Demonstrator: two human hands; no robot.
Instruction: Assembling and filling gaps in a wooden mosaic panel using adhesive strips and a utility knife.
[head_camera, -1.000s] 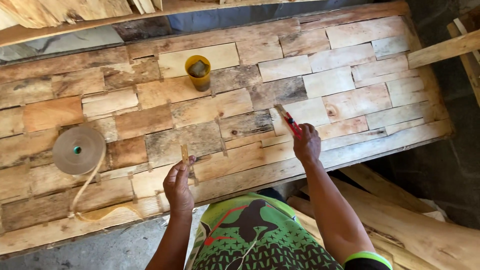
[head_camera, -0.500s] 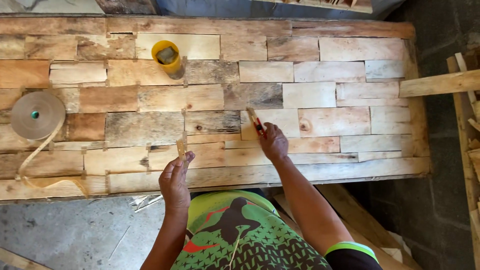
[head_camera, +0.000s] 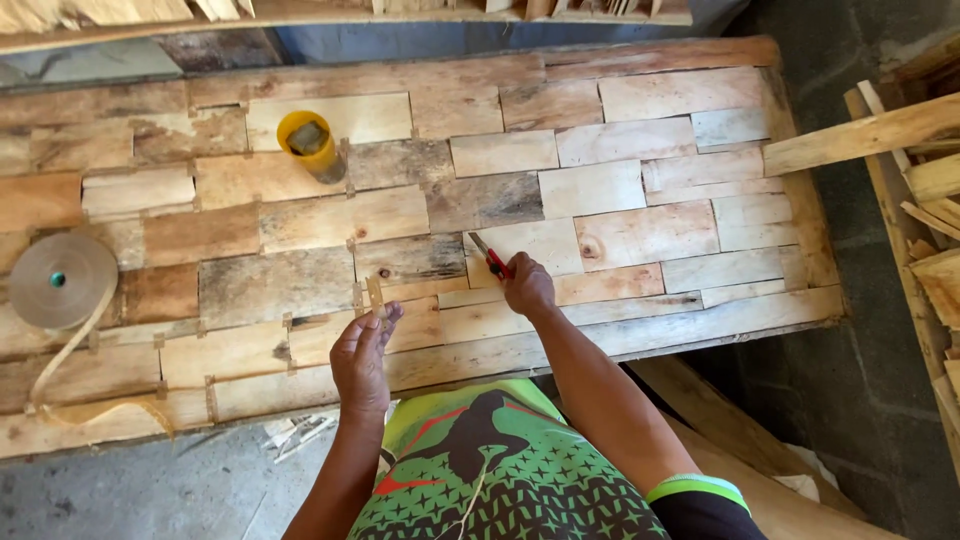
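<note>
Red-handled cutter gripped in right hand, one tape strip pinched in left hand (one each).

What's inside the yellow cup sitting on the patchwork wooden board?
The yellow cup stands on the patchwork wooden board, away from both hands. Through its open mouth a greyish mass shows; what it is cannot be told. The cup's walls hide the bottom.

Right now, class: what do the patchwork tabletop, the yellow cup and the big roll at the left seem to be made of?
Patchwork tabletop: thin wood pieces, raw and matt, with visible grain and knots.
Yellow cup: probably plastic, smooth with an even colour.
Big roll: seemingly tan paper tape, dull, its loose end trailing down.
</note>
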